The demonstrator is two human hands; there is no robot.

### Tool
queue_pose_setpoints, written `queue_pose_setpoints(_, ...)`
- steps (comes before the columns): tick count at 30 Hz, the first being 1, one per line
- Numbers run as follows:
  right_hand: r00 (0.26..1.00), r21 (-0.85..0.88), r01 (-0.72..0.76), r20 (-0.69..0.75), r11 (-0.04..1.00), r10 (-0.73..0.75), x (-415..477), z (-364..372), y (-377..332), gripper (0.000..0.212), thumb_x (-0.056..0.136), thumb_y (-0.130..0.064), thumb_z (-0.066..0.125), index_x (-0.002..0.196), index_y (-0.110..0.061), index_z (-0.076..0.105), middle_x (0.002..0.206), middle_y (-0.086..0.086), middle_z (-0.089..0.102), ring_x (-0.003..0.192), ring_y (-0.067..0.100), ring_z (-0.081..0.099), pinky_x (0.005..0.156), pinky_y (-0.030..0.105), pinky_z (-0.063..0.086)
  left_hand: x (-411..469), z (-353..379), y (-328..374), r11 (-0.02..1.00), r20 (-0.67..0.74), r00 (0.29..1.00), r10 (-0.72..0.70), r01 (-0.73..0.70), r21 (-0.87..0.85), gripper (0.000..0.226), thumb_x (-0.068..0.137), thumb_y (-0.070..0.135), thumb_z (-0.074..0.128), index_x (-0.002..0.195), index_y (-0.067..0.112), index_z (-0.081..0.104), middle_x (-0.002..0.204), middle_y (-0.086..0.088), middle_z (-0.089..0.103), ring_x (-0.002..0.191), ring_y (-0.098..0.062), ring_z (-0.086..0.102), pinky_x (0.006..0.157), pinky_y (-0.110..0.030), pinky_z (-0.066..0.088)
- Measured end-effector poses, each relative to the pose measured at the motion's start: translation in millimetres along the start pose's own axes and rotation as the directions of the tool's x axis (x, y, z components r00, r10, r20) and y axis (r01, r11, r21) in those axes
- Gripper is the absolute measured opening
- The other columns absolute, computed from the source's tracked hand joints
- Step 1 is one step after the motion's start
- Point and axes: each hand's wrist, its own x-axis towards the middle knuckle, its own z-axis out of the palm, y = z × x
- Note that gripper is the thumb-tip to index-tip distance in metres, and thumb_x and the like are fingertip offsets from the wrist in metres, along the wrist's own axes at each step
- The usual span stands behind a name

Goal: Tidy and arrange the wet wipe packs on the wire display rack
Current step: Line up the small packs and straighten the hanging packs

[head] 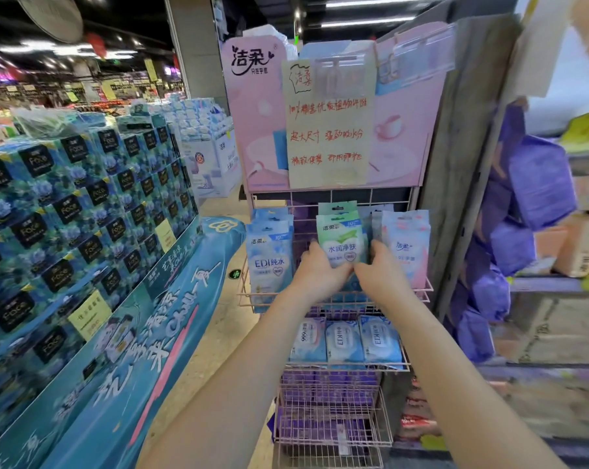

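A: Head view first. How are the two arms?

B: Both bare forearms reach forward and up from the bottom of the picture toward the pink wire display rack [333, 294]. They come together at the middle of its upper shelf. The left hand [320, 270] is turned with its back to the camera, fingers curled around the lower left edge of the green and white wet wipe pack [342, 240]. The right hand [379, 269] is also with its back to us, and its fingers close on the lower right edge of the same pack.

A: So both hands grip it?

B: Yes, both are closed on it, one on each side, and the two hands touch each other under the pack.

A: Where does the pack stand?

B: It is upright in the centre of the upper shelf, with another green pack just behind it. To the left hang the light blue wet wipe packs [269, 255], apart from the left hand. To the right are the pale pink and blue wet wipe packs [406, 247], just beside the right hand's fingers.

A: And under the hands?

B: On the next shelf three blue flat wipe packs [345, 341] stand side by side, between the forearms. Above the rack is a pink cardboard sign [256, 130] with a yellowish handwritten paper note [328, 130] on it.
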Motion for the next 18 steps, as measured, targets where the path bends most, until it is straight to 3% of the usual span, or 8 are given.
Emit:
queue_pose_setpoints(4, 0.997, 0.025, -0.028, 0.078, 0.999, 0.026, 14, -3, 7, 0.038, 0.097, -0.006, 0.052, 0.132, -0.02, 0.058, 0.115, 0.0, 0.068, 0.09, 0.015, 0.062, 0.066, 0.027, 0.052, 5, -1, -6, 0.995, 0.072, 0.997, 0.032, -0.025, -0.1, 0.078, 0.077, 0.055, 0.075, 0.14, 0.023, 0.041, 0.129, 0.008, 0.065, 0.116, -0.016, 0.065, 0.105, -0.042, 0.051)
queue_pose_setpoints(7, 0.99, 0.121, -0.029, 0.141, 0.992, 0.012, 20, -6, 15, 0.047, 0.093, 0.001, 0.056, 0.134, -0.022, 0.059, 0.112, -0.008, 0.068, 0.099, 0.004, 0.064, 0.066, 0.015, 0.053, 10, -3, -16, 0.985, 0.118, 0.99, 0.082, -0.063, -0.159, 0.082, 0.08, 0.045, 0.081, 0.147, 0.023, 0.039, 0.135, 0.007, 0.064, 0.122, -0.011, 0.063, 0.109, -0.038, 0.05)
queue_pose_setpoints(9, 0.982, 0.154, -0.026, 0.189, 0.988, -0.004, 23, -7, 20, 0.056, 0.093, -0.001, 0.063, 0.143, -0.022, 0.05, 0.126, -0.004, 0.065, 0.109, 0.011, 0.066, 0.082, 0.027, 0.061, 14, -6, -22, 0.978, 0.111, 0.992, 0.067, -0.044, -0.203, 0.087, 0.075, 0.044, 0.084, 0.147, 0.022, 0.04, 0.134, 0.006, 0.066, 0.12, -0.01, 0.065, 0.106, -0.036, 0.052)
queue_pose_setpoints(11, 0.974, 0.185, -0.053, 0.227, 0.981, 0.01, 26, -6, 21, 0.063, 0.092, -0.002, 0.066, 0.146, -0.022, 0.043, 0.131, 0.0, 0.061, 0.113, 0.021, 0.067, 0.092, 0.043, 0.06, 14, -9, -23, 0.971, 0.125, 0.992, 0.032, -0.001, -0.239, 0.084, 0.072, 0.043, 0.088, 0.142, 0.018, 0.048, 0.129, 0.003, 0.07, 0.111, -0.009, 0.069, 0.093, -0.026, 0.057)
queue_pose_setpoints(14, 0.96, 0.285, -0.155, 0.27, 0.946, 0.076, 32, -6, 17, 0.059, 0.091, 0.005, 0.063, 0.139, -0.021, 0.04, 0.126, 0.006, 0.063, 0.109, 0.027, 0.069, 0.089, 0.046, 0.061, 15, -8, -21, 0.971, 0.131, 0.99, 0.057, -0.025, -0.24, 0.047, 0.089, 0.025, 0.081, 0.132, 0.016, 0.062, 0.118, 0.004, 0.073, 0.094, 0.002, 0.068, 0.068, -0.009, 0.052)
queue_pose_setpoints(16, 0.945, 0.352, -0.209, 0.312, 0.912, 0.096, 36, -6, 14, 0.049, 0.092, 0.01, 0.058, 0.131, -0.018, 0.044, 0.12, 0.008, 0.067, 0.106, 0.029, 0.07, 0.084, 0.042, 0.061, 15, -7, -19, 0.97, 0.137, 0.989, 0.051, -0.016, -0.244, 0.043, 0.091, 0.025, 0.08, 0.129, 0.019, 0.061, 0.119, 0.005, 0.072, 0.097, 0.0, 0.068, 0.069, -0.01, 0.051)
queue_pose_setpoints(18, 0.933, 0.361, -0.249, 0.338, 0.899, 0.123, 40, -5, 16, 0.043, 0.092, 0.011, 0.053, 0.132, -0.005, 0.052, 0.117, 0.012, 0.071, 0.102, 0.03, 0.072, 0.079, 0.039, 0.061, 17, -5, -18, 0.963, 0.148, 0.987, 0.057, -0.015, -0.27, 0.05, 0.089, 0.028, 0.082, 0.132, 0.019, 0.059, 0.124, 0.005, 0.071, 0.107, -0.007, 0.069, 0.085, -0.017, 0.055)
